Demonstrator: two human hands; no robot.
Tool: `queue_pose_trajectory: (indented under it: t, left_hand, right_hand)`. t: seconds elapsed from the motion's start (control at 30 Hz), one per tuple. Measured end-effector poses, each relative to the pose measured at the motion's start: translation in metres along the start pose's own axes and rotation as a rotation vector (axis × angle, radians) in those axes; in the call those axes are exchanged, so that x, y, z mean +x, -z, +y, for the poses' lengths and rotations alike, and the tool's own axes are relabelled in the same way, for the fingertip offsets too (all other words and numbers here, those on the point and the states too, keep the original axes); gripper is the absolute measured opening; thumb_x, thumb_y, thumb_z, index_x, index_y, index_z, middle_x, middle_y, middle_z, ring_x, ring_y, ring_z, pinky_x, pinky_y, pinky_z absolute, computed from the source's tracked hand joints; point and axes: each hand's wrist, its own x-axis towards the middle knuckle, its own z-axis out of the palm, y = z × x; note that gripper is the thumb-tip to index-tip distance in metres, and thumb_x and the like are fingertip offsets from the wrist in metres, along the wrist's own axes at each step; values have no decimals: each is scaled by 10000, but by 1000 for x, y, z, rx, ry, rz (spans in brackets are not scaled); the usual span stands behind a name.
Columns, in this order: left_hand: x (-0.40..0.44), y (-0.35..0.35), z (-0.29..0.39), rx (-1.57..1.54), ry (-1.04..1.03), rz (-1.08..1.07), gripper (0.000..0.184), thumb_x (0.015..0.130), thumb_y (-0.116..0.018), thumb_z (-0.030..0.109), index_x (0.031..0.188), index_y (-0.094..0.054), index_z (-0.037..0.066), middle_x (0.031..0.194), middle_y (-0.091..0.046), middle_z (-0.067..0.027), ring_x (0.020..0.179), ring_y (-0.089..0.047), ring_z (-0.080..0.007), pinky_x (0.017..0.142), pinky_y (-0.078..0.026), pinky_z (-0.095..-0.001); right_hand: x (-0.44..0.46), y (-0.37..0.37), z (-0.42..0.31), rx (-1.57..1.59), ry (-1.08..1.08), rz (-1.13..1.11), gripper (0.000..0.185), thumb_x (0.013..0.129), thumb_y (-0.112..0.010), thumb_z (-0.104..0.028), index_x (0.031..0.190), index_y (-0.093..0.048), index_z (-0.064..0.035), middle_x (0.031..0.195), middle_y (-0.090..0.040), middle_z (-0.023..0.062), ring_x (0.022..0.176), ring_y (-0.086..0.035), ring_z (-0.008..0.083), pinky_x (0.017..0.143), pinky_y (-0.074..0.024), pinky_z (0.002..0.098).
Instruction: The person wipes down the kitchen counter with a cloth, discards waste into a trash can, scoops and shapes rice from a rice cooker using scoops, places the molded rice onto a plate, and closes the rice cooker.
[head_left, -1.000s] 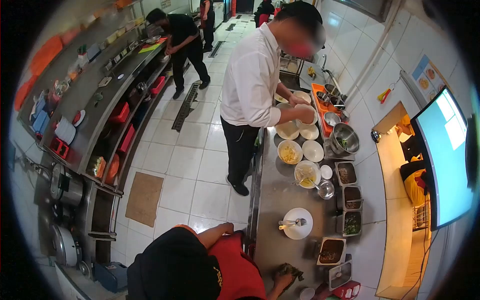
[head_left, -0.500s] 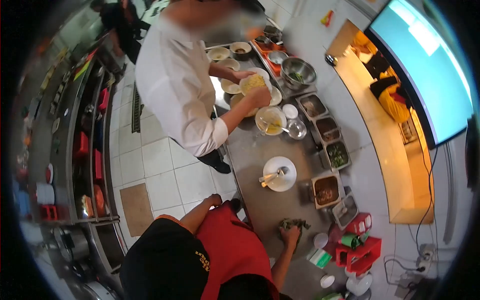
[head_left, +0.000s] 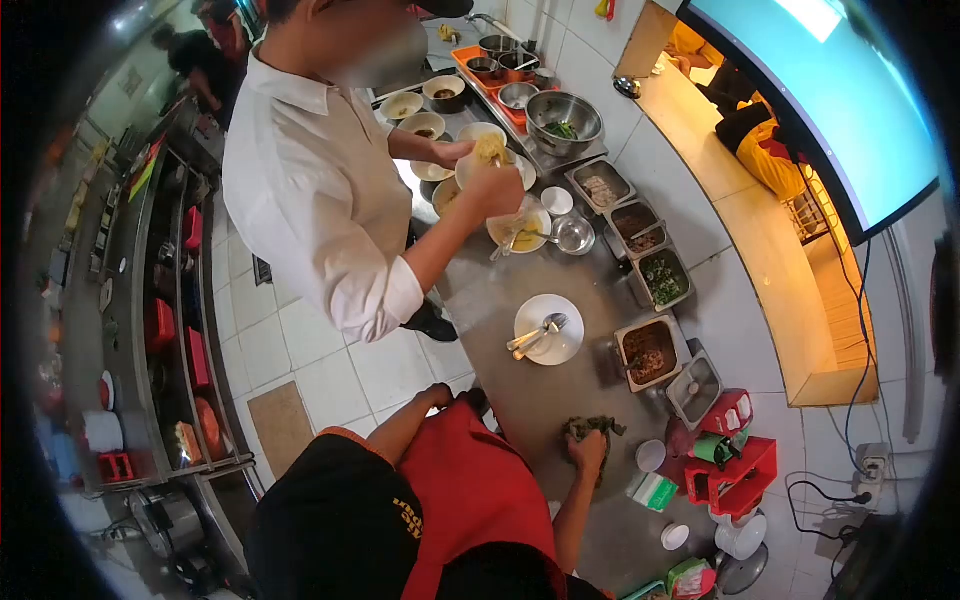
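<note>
My right hand (head_left: 588,450) is closed on a crumpled dark rag (head_left: 597,430), pressing it on the steel counter (head_left: 500,300). My left hand (head_left: 437,396) hangs by the counter's left edge beside my red apron (head_left: 470,470); its fingers are too small and hidden to make out. Ahead of the rag, a white plate (head_left: 537,345) carries a spoon and fork (head_left: 540,335). Beyond it, a co-worker in a white shirt (head_left: 320,200) holds a bowl and lifts noodles (head_left: 490,149) over it.
Metal food containers (head_left: 650,350) line the wall side. Near my right hand are a white cup (head_left: 650,456), a green-and-white box (head_left: 655,492) and a red crate (head_left: 735,475). Several bowls (head_left: 403,105) stand by the co-worker. A screen (head_left: 840,110) hangs right; shelving (head_left: 150,330) stands left.
The view has shifted slightly. The co-worker's hand has raised the noodles in a bunch above the bowl. My right hand stays on the rag at nearly the same spot.
</note>
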Motion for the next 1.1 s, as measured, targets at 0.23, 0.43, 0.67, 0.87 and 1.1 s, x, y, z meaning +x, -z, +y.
queue_pose_trajectory:
  t: [0.23, 0.43, 0.67, 0.87, 1.1]
  left_hand:
    - [7, -4, 7, 150, -38, -78, 400, 724, -686, 414, 815, -736, 28, 845, -713, -140, 718, -700, -249, 671, -548, -370]
    - [38, -14, 7, 287, 30, -197, 408, 695, -747, 408, 881, -741, 45, 917, -717, -113, 801, -698, -236, 743, -542, -375]
    - [104, -35, -11, 182, -108, -286, 529, 619, -850, 331, 976, -706, -32, 984, -703, -127, 807, -698, -210, 650, -597, -347]
    - [55, -7, 35, 31, 73, -155, 522, 606, -840, 301, 987, -700, -28, 963, -699, -130, 795, -701, -221, 652, -586, -366]
    - [80, -24, 17, 45, 0, -311, 464, 721, -742, 426, 1074, -688, 131, 1024, -670, -63, 807, -651, -240, 666, -550, -410]
  right_hand:
    - [7, -27, -19, -235, -193, 177, 427, 694, -805, -292, 922, -638, 28, 1011, -624, 267, 940, -625, 426, 806, -516, 483]
    - [8, -29, -13, -194, -163, 188, 513, 687, -807, -354, 979, -625, 27, 985, -624, 263, 924, -628, 409, 817, -512, 461]
    - [19, -45, -3, -257, -130, 225, 356, 700, -794, -301, 828, -651, -1, 848, -658, 196, 869, -647, 350, 762, -520, 452]
    - [13, -29, -12, -284, -110, 144, 372, 678, -809, -327, 842, -659, -29, 874, -666, 179, 875, -654, 329, 765, -525, 439]
    - [39, -26, -14, -359, -144, 104, 392, 661, -822, -345, 856, -665, -44, 898, -670, 170, 860, -662, 326, 760, -532, 436]
